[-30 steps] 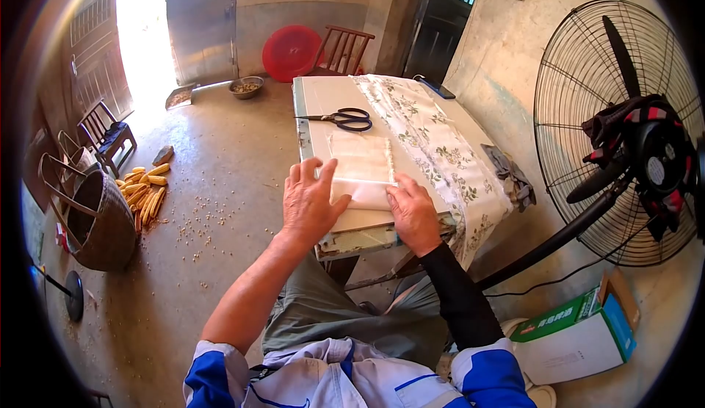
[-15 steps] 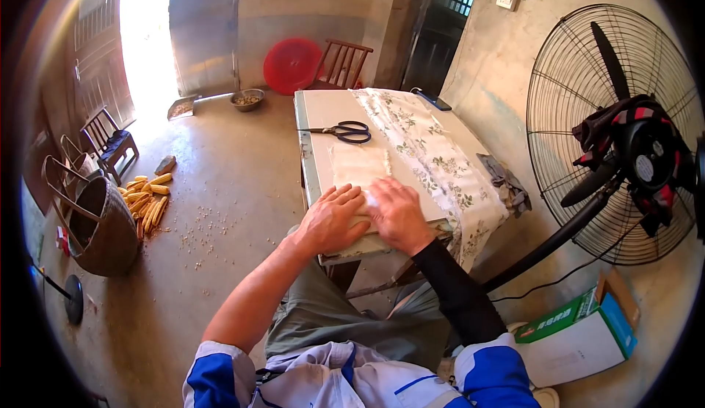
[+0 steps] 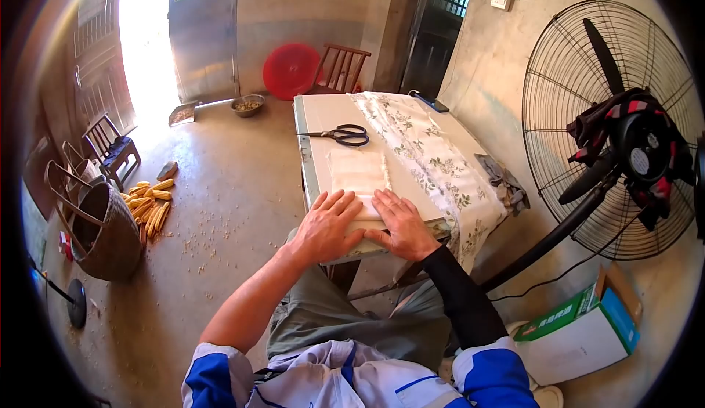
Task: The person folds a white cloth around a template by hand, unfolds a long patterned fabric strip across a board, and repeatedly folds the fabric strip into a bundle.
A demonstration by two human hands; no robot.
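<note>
A small piece of plain white cloth (image 3: 358, 170) lies on the near part of the table, its right edge frayed and its near part folded over. My left hand (image 3: 330, 226) rests flat on the fold's left side, fingers stretched forward. On the other side, my right hand (image 3: 402, 227) lies flat with fingers extended, and the two thumbs nearly meet near the table edge. Black-handled scissors (image 3: 348, 135) lie beyond the cloth, pointing left. To the right, a long floral cloth (image 3: 429, 147) runs across the table and hangs over its near edge.
The pale table (image 3: 317, 116) stands before my knees. A big caged fan (image 3: 609, 129) and an opened box (image 3: 580, 334) are at right. At left are a woven basket (image 3: 110, 232) and corn cobs (image 3: 150, 206); a wooden chair (image 3: 341, 70) stands behind the table.
My right hand has turned from a bent position over the cloth to lying flat, a little further right. Under my hands the white fold now shows smoothed out. My left hand stays nearly in place.
</note>
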